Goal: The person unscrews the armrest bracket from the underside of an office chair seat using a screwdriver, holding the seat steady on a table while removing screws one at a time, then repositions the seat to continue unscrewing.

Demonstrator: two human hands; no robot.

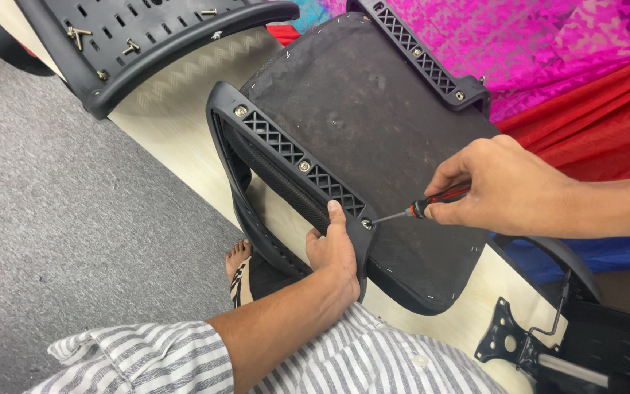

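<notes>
An upturned black chair seat (373, 124) lies on the floor with a black plastic armrest (271, 168) fixed along its near left edge by a row of screws. My left hand (333, 252) grips the lower end of that armrest, thumb pressed beside the last screw (366, 224). My right hand (501, 186) holds a red and black screwdriver (432, 206), its tip set on that screw. A second armrest bracket (424, 55) runs along the seat's far edge.
A black perforated chair back (147, 36) with loose screws on it lies at the upper left. Grey carpet (60, 211) covers the left. Pink and red cloth (570, 66) lies behind. A black metal chair mechanism (541, 343) sits at the lower right. My bare foot (238, 263) is under the armrest.
</notes>
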